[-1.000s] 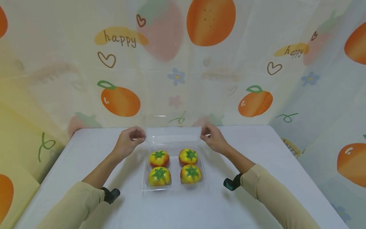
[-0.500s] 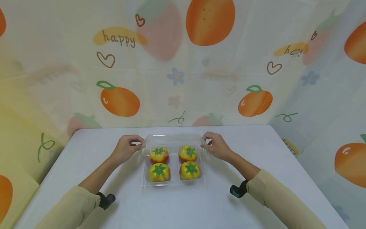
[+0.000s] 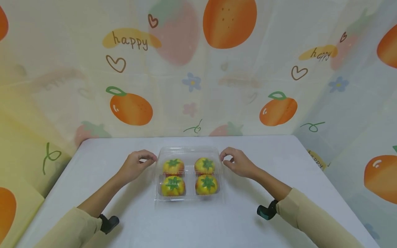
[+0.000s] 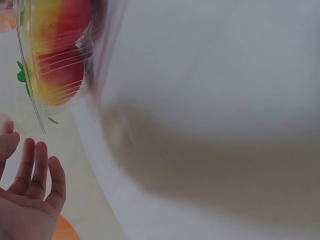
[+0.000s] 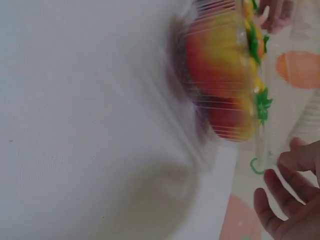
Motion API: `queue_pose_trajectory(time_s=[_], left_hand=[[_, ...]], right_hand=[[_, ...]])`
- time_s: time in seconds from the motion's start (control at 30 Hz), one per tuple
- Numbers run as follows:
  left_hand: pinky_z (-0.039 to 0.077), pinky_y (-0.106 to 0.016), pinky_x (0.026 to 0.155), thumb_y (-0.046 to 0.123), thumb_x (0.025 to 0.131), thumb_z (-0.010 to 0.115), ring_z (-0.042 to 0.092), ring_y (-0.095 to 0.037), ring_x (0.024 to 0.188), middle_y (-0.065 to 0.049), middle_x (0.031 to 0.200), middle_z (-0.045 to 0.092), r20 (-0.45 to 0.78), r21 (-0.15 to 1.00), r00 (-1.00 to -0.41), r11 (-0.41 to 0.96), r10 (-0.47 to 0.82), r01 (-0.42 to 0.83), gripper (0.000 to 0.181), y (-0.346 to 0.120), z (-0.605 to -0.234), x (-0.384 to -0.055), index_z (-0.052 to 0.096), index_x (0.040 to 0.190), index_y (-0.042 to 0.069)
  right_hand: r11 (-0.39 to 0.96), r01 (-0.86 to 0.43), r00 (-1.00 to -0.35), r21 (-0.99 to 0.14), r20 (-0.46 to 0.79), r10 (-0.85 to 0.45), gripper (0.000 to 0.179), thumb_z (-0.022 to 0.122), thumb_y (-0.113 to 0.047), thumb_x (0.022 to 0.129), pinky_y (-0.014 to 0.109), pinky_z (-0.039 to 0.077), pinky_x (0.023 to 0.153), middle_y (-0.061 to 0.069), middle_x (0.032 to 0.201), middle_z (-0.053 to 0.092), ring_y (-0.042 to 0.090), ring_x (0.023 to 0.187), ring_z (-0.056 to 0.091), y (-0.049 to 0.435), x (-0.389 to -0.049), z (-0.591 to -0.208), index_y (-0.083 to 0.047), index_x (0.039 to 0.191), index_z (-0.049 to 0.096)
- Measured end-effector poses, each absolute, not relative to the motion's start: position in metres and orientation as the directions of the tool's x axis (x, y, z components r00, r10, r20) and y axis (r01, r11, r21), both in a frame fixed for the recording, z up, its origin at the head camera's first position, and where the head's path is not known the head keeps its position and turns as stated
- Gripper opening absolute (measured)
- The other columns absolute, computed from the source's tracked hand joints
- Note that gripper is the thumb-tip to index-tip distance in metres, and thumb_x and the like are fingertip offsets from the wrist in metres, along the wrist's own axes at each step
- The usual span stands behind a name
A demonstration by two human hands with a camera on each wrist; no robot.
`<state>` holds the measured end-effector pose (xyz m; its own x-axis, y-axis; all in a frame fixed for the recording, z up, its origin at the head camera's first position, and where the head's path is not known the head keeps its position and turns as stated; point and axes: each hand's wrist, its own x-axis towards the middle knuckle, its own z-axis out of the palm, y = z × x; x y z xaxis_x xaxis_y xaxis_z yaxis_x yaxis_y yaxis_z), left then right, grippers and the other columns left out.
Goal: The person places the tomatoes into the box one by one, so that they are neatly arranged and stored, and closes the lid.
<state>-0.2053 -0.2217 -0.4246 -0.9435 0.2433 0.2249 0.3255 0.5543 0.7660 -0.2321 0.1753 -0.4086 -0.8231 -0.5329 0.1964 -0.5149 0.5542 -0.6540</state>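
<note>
A clear plastic box (image 3: pixel 190 193) lies on the table, holding several yellow-and-red fruits (image 3: pixel 173 186) with green star-shaped leaf tops, like persimmons. Its hinged clear lid (image 3: pixel 189 151) leans over the fruits, tilted. My left hand (image 3: pixel 136 166) pinches the lid's left edge between thumb and index finger; my right hand (image 3: pixel 237 163) pinches the right edge the same way. In the left wrist view the other fingers (image 4: pixel 37 167) spread apart from the lid. The right wrist view shows the right thumb (image 5: pixel 300 157) at the lid's edge. Little of the lid's grip points is visible through the clear plastic.
The box stands mid-table on a white tabletop (image 3: pixel 192 224). A fruit-printed curtain (image 3: pixel 217 75) hangs behind the table's back edge and along both sides. A dark wrist camera (image 3: pixel 108 224) sits on the left wrist, another camera (image 3: pixel 267 210) on the right.
The lid has swung from upright behind the fruits down towards me, over them. Both hands have come lower and slightly nearer with it. The fruits stay in the box.
</note>
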Motion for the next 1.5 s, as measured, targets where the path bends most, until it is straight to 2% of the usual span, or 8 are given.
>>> queue_pose_trajectory(time_s=[0.13,0.3,0.47,0.7,0.87,1.03,1.2,1.5], left_hand=[[0.057,-0.042,0.083,0.009,0.1,0.059,0.065,-0.031,0.104,-0.012,0.113,0.071,0.156,0.773,-0.947,0.562,0.281,0.294,0.017,-0.226,-0.422,-0.195,0.071,0.11,0.001],[0.056,-0.043,0.08,0.026,0.106,0.049,0.065,-0.033,0.103,-0.018,0.122,0.065,0.021,0.815,-0.928,0.532,0.373,0.232,0.035,-0.23,-0.415,-0.184,0.061,0.129,0.001],[0.057,-0.047,0.084,0.022,0.103,0.052,0.067,-0.032,0.103,-0.022,0.124,0.062,-0.104,0.858,-0.875,0.488,0.473,0.162,0.045,-0.232,-0.41,-0.177,0.047,0.142,-0.001],[0.056,-0.046,0.089,0.019,0.092,0.07,0.065,-0.033,0.108,-0.021,0.124,0.062,-0.179,0.867,-0.83,0.483,0.528,0.12,0.07,-0.235,-0.413,-0.171,0.035,0.15,0.003],[0.056,-0.036,0.086,0.015,0.087,0.076,0.065,-0.029,0.104,-0.02,0.122,0.061,-0.227,0.905,-0.814,0.424,0.534,0.026,0.086,-0.234,-0.415,-0.166,0.024,0.155,0.006],[0.055,-0.038,0.088,0.013,0.086,0.078,0.065,-0.029,0.103,-0.018,0.119,0.061,-0.267,0.908,-0.817,0.418,0.51,-0.035,0.09,-0.232,-0.416,-0.162,0.022,0.156,0.011],[0.053,-0.046,0.093,0.015,0.085,0.079,0.067,-0.031,0.1,-0.018,0.125,0.058,-0.311,0.896,-0.812,0.438,0.493,-0.077,0.093,-0.229,-0.416,-0.162,0.019,0.156,0.015],[0.052,-0.046,0.095,0.011,0.088,0.075,0.071,-0.033,0.089,-0.023,0.128,0.052,-0.317,0.923,-0.784,0.365,0.534,-0.125,0.094,-0.228,-0.416,-0.161,0.011,0.156,0.016]], right_hand=[[0.564,-0.444,-0.831,-0.696,0.086,-0.549,0.016,0.061,-0.006,0.096,0.044,0.055,0.085,0.008,0.116,0.069,0.028,0.109,0.063,0.184,-0.225,-0.4,-0.002,0.108,0.071],[0.564,-0.348,-0.801,-0.749,-0.075,-0.594,0.034,0.062,-0.022,0.099,0.049,0.053,0.094,0.012,0.127,0.065,0.031,0.116,0.061,0.194,-0.216,-0.391,-0.001,0.125,0.067],[0.567,-0.27,-0.745,-0.778,-0.204,-0.635,0.048,0.063,-0.027,0.098,0.046,0.054,0.093,0.015,0.131,0.062,0.033,0.116,0.061,0.197,-0.208,-0.391,0.001,0.136,0.057],[0.586,-0.201,-0.725,-0.785,-0.283,-0.628,0.057,0.069,-0.028,0.092,0.043,0.056,0.088,0.012,0.123,0.064,0.029,0.109,0.064,0.195,-0.202,-0.394,-0.001,0.14,0.052],[0.609,-0.103,-0.733,-0.787,-0.353,-0.581,0.06,0.075,-0.023,0.088,0.043,0.056,0.089,0.007,0.117,0.064,0.026,0.104,0.065,0.19,-0.197,-0.391,-0.007,0.14,0.05],[0.59,-0.013,-0.743,-0.807,-0.387,-0.547,0.061,0.077,-0.016,0.086,0.043,0.057,0.082,0.011,0.111,0.064,0.024,0.096,0.066,0.185,-0.192,-0.392,-0.008,0.136,0.043],[0.612,-0.01,-0.754,-0.791,-0.396,-0.524,0.064,0.079,-0.013,0.083,0.04,0.056,0.073,0.013,0.107,0.062,0.023,0.089,0.064,0.178,-0.19,-0.395,-0.011,0.132,0.037],[0.599,0.014,-0.735,-0.801,-0.414,-0.537,0.066,0.077,-0.005,0.084,0.039,0.058,0.073,0.014,0.103,0.061,0.024,0.084,0.068,0.174,-0.189,-0.394,-0.008,0.132,0.031]])
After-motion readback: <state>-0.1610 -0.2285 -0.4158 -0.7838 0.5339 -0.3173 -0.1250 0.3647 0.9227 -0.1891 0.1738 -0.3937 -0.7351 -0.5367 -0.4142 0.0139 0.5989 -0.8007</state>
